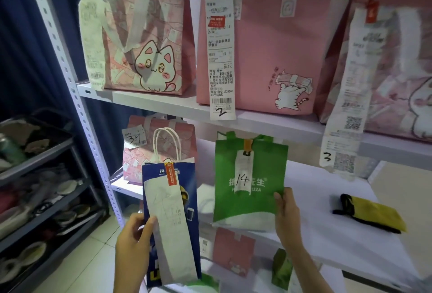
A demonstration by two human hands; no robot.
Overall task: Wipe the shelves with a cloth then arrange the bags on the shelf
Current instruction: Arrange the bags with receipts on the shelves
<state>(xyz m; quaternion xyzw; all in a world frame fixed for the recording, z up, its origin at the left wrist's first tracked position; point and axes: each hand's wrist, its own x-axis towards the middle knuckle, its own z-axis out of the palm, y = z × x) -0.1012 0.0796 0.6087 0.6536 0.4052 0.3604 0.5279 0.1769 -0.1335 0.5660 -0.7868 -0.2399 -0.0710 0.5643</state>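
At the front of the middle shelf [304, 190], the green bag [247, 183], marked 14, is held upright by the right hand [286, 213], whose fingers grip its lower right edge. Its base sits at or just above the shelf's front edge; contact cannot be confirmed. The left hand [134, 241] grips the blue paper bag [171, 218] by its left edge, off the shelf and in front of it. A long receipt hangs down the face of this bag.

The yellow cloth [369, 213] lies folded on the same shelf, well apart to the right, in neither hand. Judgement: wiping of this shelf is probably complete, and the arranging step is in hand.

Next move: set the green bag further back, upright, and release it. Then stand the blue bag beside it, near the pink bag marked 39 [149, 147] at the left rear. Three pink bags [268, 47] occupy the upper shelf.
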